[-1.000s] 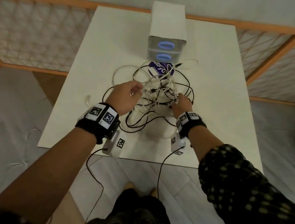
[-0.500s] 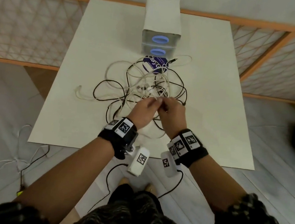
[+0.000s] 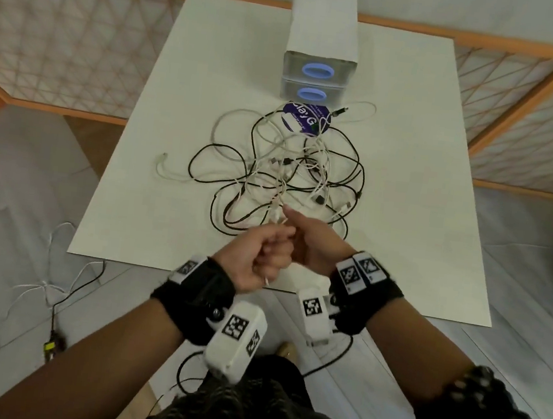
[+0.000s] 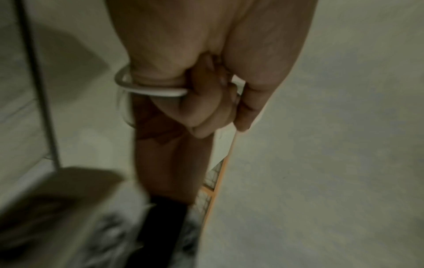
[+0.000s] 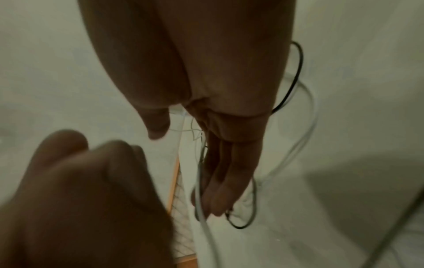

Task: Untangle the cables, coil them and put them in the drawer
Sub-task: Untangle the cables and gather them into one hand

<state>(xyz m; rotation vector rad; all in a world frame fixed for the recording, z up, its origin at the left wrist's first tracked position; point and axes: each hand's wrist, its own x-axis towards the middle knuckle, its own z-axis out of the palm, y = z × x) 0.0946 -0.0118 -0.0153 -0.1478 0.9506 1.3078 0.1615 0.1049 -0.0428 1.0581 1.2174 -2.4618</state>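
Observation:
A tangle of black and white cables (image 3: 285,176) lies in the middle of the white table (image 3: 404,224). From it a white cable (image 3: 278,214) rises to my two hands, which are held together above the table's near part. My left hand (image 3: 268,255) is a fist; in the left wrist view the white cable (image 4: 149,91) loops round its palm under curled fingers (image 4: 206,108). My right hand (image 3: 316,239) sits just right of it. In the right wrist view its fingers (image 5: 220,181) are straight, thumb apart, and a white cable (image 5: 206,226) runs along them.
A grey two-drawer unit (image 3: 322,42) stands at the table's far edge, both drawers shut, with blue ring handles (image 3: 318,73). A purple round label (image 3: 304,119) lies before it. Loose cables (image 3: 52,287) lie on the floor left. A wooden lattice railing (image 3: 62,47) borders the back.
Both hands have come together and drawn back from the tangle toward the near table edge. The left hand has closed into a fist round a white cable.

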